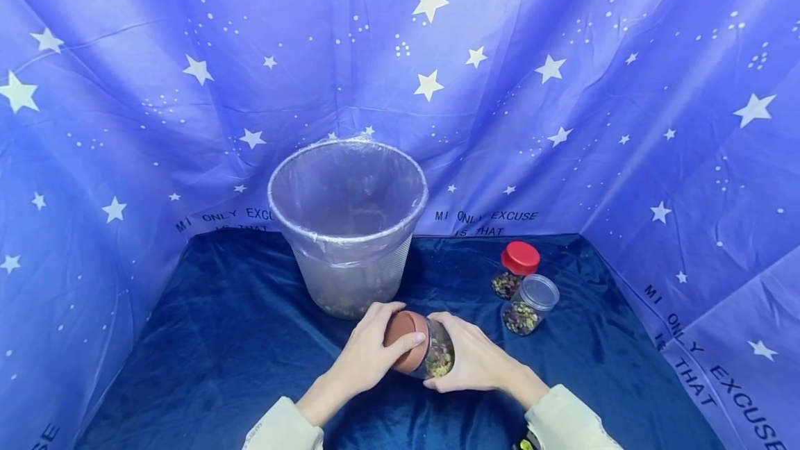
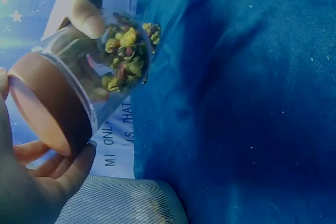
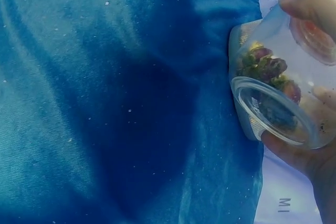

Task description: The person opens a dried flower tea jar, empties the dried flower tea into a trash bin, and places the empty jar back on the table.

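A clear plastic jar (image 1: 440, 355) with a brown lid (image 1: 401, 330) is held tilted above the dark blue cloth. My left hand (image 1: 375, 340) grips the lid, its thumb lying across the top. Around the jar's body, my right hand (image 1: 473, 351) curls its fingers and thumb. Dried yellow, green and dark red bits (image 2: 125, 51) have gathered toward the jar's bottom end. In the left wrist view the lid (image 2: 50, 103) sits on the jar's mouth. From the right wrist view the jar's round base (image 3: 273, 111) shows, with part of the lid side hidden.
A mesh bin (image 1: 356, 276) with a clear liner stands behind my hands. To the right are a red-lidded jar (image 1: 520, 257) and a clear-lidded jar (image 1: 523, 317), both with dried bits. A small black and yellow thing (image 1: 525, 444) shows by my right sleeve. Starry blue curtains surround the table.
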